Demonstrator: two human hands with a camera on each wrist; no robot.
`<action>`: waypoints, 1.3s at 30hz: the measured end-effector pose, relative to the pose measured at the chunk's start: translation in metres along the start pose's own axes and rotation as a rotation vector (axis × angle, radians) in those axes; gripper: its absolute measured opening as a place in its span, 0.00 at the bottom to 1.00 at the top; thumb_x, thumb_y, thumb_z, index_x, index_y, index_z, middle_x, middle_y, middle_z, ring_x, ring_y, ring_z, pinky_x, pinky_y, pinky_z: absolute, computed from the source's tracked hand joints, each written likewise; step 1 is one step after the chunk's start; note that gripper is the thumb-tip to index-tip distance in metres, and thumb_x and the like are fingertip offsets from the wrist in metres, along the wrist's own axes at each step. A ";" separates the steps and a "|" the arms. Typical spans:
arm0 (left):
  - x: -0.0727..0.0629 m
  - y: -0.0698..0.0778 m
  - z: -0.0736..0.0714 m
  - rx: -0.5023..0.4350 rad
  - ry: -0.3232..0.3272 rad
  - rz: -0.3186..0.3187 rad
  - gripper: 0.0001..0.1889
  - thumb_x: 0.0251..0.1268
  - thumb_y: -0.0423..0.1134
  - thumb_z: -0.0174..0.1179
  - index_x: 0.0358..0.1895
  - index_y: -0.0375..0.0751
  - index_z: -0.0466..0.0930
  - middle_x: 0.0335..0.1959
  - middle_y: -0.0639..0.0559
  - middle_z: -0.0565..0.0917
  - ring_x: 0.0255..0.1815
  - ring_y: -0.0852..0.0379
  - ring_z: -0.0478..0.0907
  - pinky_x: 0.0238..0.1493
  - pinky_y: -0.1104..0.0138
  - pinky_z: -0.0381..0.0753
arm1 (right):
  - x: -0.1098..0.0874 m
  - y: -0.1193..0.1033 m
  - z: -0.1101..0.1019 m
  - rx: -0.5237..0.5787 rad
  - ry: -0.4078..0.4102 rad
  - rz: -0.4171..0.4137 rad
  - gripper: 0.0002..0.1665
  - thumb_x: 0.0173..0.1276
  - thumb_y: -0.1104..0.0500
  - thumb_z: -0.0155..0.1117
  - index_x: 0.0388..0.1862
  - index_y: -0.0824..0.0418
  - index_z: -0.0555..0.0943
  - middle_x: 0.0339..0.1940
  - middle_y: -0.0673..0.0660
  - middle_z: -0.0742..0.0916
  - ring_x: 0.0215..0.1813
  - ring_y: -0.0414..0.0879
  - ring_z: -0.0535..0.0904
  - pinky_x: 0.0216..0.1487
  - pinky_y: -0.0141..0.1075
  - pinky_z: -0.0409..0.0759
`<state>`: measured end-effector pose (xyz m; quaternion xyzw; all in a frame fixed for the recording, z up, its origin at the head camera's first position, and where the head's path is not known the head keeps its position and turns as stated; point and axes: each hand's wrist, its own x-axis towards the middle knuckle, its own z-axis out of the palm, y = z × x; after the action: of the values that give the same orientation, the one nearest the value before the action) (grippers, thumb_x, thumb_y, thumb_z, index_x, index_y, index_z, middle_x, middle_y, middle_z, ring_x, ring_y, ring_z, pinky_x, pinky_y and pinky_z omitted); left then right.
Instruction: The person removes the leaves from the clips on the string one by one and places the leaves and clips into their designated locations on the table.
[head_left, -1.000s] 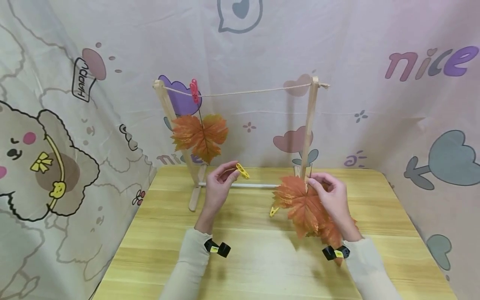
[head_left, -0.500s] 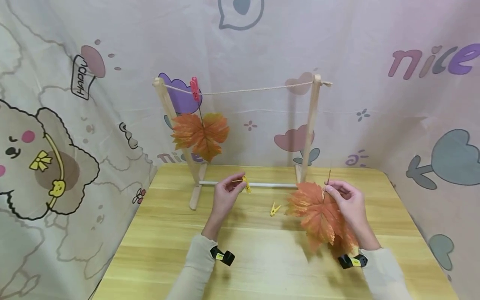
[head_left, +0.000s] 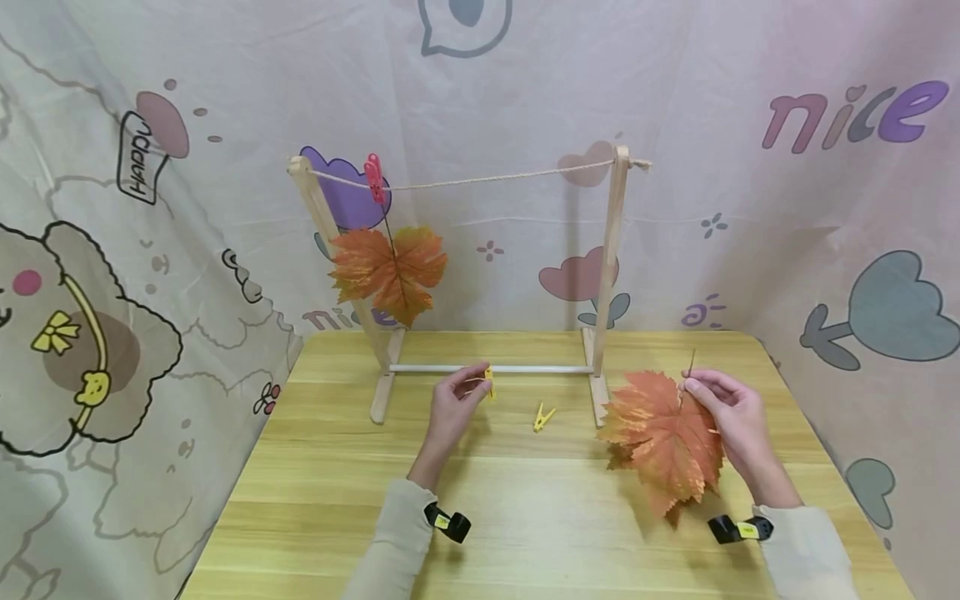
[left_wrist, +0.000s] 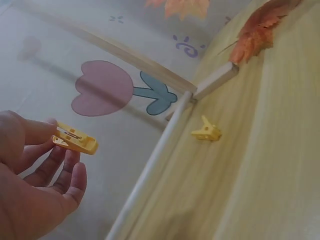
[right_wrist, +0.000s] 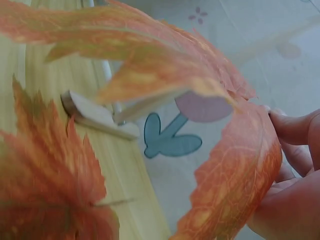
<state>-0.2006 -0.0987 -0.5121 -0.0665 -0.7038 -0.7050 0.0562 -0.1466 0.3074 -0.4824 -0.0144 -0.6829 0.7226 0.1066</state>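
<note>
My left hand pinches a yellow clothespin between thumb and fingers, just in front of the rack's bottom rod. In the left wrist view that clothespin points away from the fingertips. A second yellow clothespin lies on the table between my hands. My right hand pinches the stem of an orange maple leaf over the table's right side. Beneath it, mostly hidden in the head view, another orange leaf rests on the table. A third leaf hangs from the string by a pink clothespin.
A wooden rack, with a left post, a right post and a white bottom rod, stands towards the back of the wooden table. Behind it hangs a printed curtain.
My right hand has moved right and lower with its leaf, away from the right post. My left hand has come down slightly, still pinching the yellow clothespin.
</note>
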 end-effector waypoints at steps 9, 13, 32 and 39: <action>-0.008 -0.021 -0.003 0.021 -0.021 -0.026 0.15 0.67 0.23 0.63 0.56 0.25 0.83 0.51 0.29 0.84 0.48 0.43 0.83 0.42 0.75 0.82 | -0.004 0.006 -0.040 -0.029 0.049 0.093 0.10 0.71 0.62 0.70 0.50 0.57 0.89 0.42 0.39 0.90 0.42 0.31 0.85 0.39 0.24 0.83; -0.011 -0.031 0.001 0.046 -0.013 -0.030 0.15 0.67 0.23 0.64 0.56 0.22 0.82 0.51 0.29 0.84 0.47 0.43 0.82 0.40 0.76 0.81 | -0.007 0.009 -0.057 -0.078 0.073 0.147 0.09 0.71 0.61 0.71 0.49 0.55 0.89 0.41 0.37 0.90 0.41 0.30 0.85 0.38 0.23 0.83; -0.013 -0.064 0.017 0.243 0.009 0.010 0.15 0.60 0.23 0.69 0.51 0.24 0.84 0.41 0.37 0.86 0.39 0.49 0.83 0.39 0.72 0.83 | 0.011 0.045 -0.103 -0.626 -0.063 0.213 0.31 0.75 0.47 0.67 0.59 0.74 0.80 0.40 0.32 0.85 0.38 0.25 0.79 0.37 0.26 0.82; -0.013 -0.073 0.027 0.310 0.036 -0.001 0.17 0.56 0.24 0.70 0.51 0.28 0.86 0.39 0.43 0.86 0.36 0.54 0.82 0.38 0.71 0.83 | 0.021 0.065 -0.103 -0.750 0.015 0.129 0.25 0.74 0.55 0.68 0.55 0.77 0.82 0.42 0.64 0.91 0.34 0.22 0.78 0.34 0.20 0.78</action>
<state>-0.1998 -0.0717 -0.5859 -0.0441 -0.8030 -0.5891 0.0782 -0.1587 0.4097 -0.5514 -0.1006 -0.8969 0.4274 0.0531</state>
